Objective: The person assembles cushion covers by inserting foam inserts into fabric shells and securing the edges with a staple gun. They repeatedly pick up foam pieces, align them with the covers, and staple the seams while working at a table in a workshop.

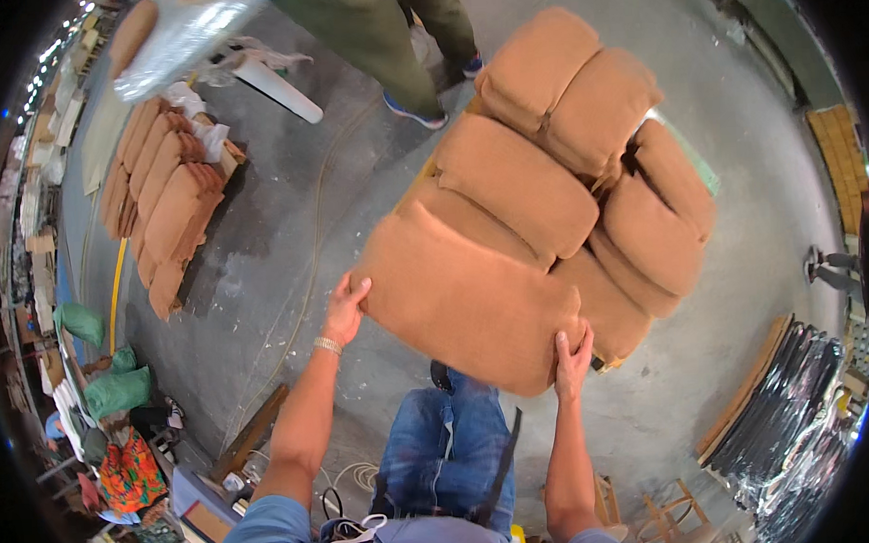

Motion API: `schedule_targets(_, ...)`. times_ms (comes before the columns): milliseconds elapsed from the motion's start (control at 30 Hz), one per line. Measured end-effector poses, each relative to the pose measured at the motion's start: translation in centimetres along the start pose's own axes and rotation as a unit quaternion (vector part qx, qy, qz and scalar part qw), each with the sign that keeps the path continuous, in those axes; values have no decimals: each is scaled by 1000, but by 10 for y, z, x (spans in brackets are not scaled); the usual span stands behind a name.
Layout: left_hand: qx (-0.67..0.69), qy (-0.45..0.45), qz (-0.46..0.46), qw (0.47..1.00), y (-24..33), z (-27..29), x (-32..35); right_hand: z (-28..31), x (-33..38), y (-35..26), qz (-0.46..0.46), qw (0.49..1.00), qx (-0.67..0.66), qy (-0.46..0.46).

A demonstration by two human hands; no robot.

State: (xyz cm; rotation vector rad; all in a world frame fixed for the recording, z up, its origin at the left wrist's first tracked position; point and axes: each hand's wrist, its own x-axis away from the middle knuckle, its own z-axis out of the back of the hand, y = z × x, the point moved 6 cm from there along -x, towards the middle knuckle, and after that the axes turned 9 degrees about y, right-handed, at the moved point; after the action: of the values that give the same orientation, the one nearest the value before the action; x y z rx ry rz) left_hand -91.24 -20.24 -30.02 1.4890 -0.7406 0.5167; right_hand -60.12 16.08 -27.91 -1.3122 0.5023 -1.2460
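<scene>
A brown, rounded-rectangular pad, cushion-like, is held out flat in front of me between both hands. My left hand grips its left end, thumb on top. At the right end my right hand is closed round the edge, thumb also on top. Just beyond it lies a low load of similar brown pads, stacked in several piles. The held pad overlaps the near piles in view, and whether it touches them I cannot tell. Most fingers are hidden under the pad.
Another person's legs stand beyond the load, near clear plastic wrapping. More brown pads are stacked at left. A thin hose crosses the floor. Black wrapped sheets lie at right; green sacks at left.
</scene>
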Motion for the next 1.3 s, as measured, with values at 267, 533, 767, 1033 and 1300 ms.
schedule_targets(267, -327, 99, -1, 940, -42, -69, -191, -109, -115, 151, -102, 992, 75, -27)
schedule_targets(533, -494, 45, -70, 866, -143, -70, -75, -20, -1, 210, -302, 949, 78, -39)
schedule_targets(767, -481, -163, 41, 860, -117, -135, 65, 16, 60, 219, -381, 920, 49, -77)
schedule_targets(1033, -461, 214, -250, 824, -77, -93, -159, -31, -58, 231, -359, 933, 15, -16)
schedule_targets(1300, -493, 92, -51, 864, -26, -106, -235, -103, -131, 175, -278, 948, -153, 5)
